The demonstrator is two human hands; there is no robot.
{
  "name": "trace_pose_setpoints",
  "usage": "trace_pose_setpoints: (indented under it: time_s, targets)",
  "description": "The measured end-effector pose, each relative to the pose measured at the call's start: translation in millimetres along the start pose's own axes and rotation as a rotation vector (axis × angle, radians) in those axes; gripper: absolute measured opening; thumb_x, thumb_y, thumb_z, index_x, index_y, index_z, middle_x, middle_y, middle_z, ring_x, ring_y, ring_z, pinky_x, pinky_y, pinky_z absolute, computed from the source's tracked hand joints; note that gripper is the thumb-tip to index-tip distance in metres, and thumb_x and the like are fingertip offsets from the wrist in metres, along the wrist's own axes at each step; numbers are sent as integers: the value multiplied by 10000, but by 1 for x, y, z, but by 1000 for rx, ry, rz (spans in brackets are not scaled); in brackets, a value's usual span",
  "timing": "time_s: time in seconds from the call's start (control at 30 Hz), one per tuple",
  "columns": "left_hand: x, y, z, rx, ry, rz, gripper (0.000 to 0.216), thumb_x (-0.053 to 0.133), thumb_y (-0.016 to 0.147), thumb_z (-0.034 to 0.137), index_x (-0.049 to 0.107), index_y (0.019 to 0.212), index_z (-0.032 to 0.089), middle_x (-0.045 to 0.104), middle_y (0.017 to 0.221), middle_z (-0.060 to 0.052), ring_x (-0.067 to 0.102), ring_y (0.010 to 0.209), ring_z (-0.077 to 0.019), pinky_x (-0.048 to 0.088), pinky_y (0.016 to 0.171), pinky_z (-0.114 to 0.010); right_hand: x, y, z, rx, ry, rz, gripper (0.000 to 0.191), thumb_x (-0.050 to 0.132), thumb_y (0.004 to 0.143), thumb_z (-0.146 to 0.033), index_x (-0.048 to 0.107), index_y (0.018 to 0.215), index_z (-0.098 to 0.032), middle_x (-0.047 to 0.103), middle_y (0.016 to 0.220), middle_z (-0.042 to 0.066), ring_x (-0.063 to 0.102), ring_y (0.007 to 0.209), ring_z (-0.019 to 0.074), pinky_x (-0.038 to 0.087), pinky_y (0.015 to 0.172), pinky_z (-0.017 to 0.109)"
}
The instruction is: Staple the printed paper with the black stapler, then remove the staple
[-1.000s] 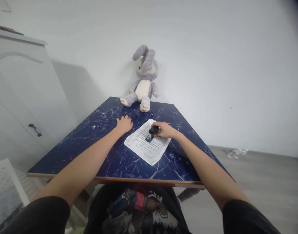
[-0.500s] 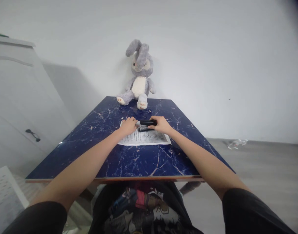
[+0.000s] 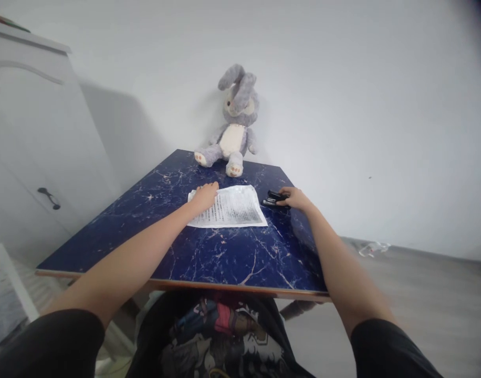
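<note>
Printed sheets of paper (image 3: 236, 207) lie on the blue marbled table; whether one or more, I cannot tell. Across their upper left part rests my left hand (image 3: 206, 196), fingers stretched out and pressing lightly on the page. To the right of the paper, my right hand (image 3: 296, 198) has its fingers around a black stapler (image 3: 275, 197). The stapler sits low at the tabletop, its nose pointing left toward the page's right edge, with its rear end hidden by the hand.
A grey plush rabbit (image 3: 234, 131) sits at the table's (image 3: 225, 262) far edge against the wall. On the left stands a white cabinet (image 3: 31, 147) with a dark handle. A clear plastic item (image 3: 373, 249) lies on the floor at right.
My right hand has carried the stapler off the paper to the table on the right. My left hand stays on the paper's left side. The view has shifted slightly.
</note>
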State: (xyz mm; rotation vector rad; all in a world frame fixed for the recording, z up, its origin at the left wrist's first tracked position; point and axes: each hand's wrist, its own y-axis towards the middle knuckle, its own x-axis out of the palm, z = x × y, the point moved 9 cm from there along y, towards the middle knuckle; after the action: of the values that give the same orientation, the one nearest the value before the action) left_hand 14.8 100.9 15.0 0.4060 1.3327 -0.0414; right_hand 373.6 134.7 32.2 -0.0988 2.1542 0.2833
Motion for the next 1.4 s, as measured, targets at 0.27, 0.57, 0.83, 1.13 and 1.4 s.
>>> trace_pose_setpoints:
  time_s: [0.27, 0.57, 0.83, 1.13, 1.4]
  targets:
    - [-4, -1, 3, 12, -21, -8, 247, 444, 1016, 164, 606, 1203, 169, 715, 1133, -165, 657, 1111, -317, 468, 969, -454, 26, -10, -37, -219, 86, -265, 353, 774, 687, -374, 638, 962, -199, 733, 934, 36, 688, 907, 241, 544, 862, 374]
    - [10, -13, 54, 440, -222, -78, 396, 472, 1034, 369, 619, 1365, 208, 578, 1489, -123, 506, 1385, -276, 350, 1184, -434, 28, -22, -74, -328, 107, -268, 333, 793, 704, -393, 649, 930, -197, 702, 898, 24, 638, 847, 218, 496, 860, 364]
    - [23, -45, 91, 556, -361, -372, 636, 434, 987, 705, 472, 1539, 391, 312, 1706, -32, 241, 1583, -312, 78, 1275, -555, 44, -25, -101, -431, 138, -251, 352, 813, 739, -438, 674, 965, -208, 700, 913, 28, 636, 831, 218, 508, 838, 376]
    - [12, -47, 96, 544, -448, -349, 504, 520, 981, 617, 592, 1404, 352, 436, 1636, -63, 336, 1535, -312, 93, 1266, -559, -14, -36, -128, -415, 225, 390, 492, 323, 1074, -568, 665, 1081, -214, 694, 1104, 89, 630, 1068, 252, 476, 992, 406]
    - [18, -42, 100, 520, -412, -301, 449, 540, 975, 562, 587, 1290, 245, 576, 1473, -122, 548, 1332, -325, 184, 1227, -544, 77, -34, -138, -388, -425, -41, 473, 239, 1110, -374, 685, 1172, -228, 716, 1219, 91, 634, 1131, 248, 456, 987, 379]
